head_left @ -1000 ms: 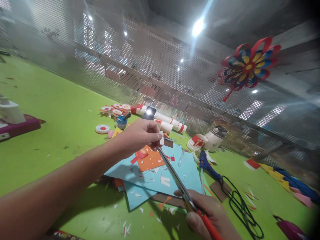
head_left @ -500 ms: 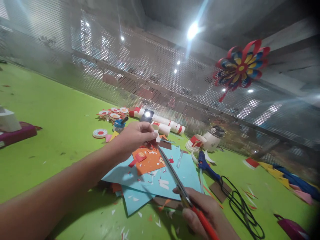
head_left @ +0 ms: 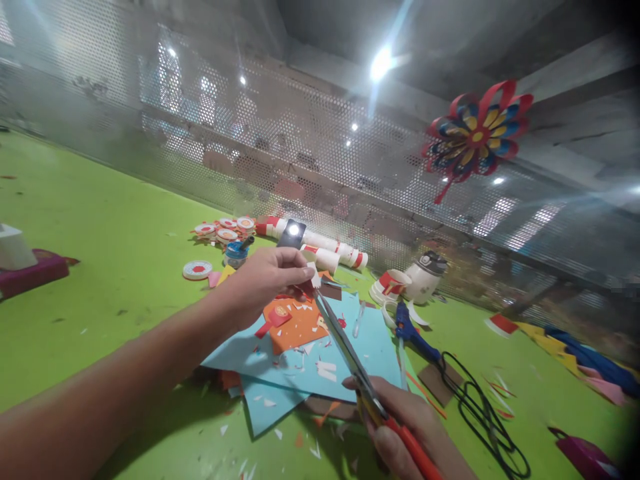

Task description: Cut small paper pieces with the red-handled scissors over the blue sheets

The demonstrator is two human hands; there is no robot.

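Observation:
Between the thumb and fingers of my left hand (head_left: 273, 279) is a small white piece of paper (head_left: 313, 275) with a notched lower edge. My right hand (head_left: 400, 420) is wrapped round the red handles of a pair of scissors (head_left: 350, 357). Their blades point up and away, with the tips at the lower edge of the white piece. Below lie light blue sheets (head_left: 300, 370) and an orange sheet (head_left: 295, 327), strewn with small paper scraps. A red cut-out (head_left: 279, 316) rests on the orange sheet.
To the right lie a blue glue gun (head_left: 413, 337) and its black cable (head_left: 480, 407). Behind stand a paper cup (head_left: 393, 283), a white jar (head_left: 425, 275) and white-and-red paper tubes (head_left: 327, 243). Round paper discs (head_left: 227, 230) and a blue-lidded pot (head_left: 236, 253) sit at the back left.
The scissor blades look slightly wider apart near my right hand, whose fingers have shifted a little. My left hand still pinches the white piece. The whole view has drifted slightly.

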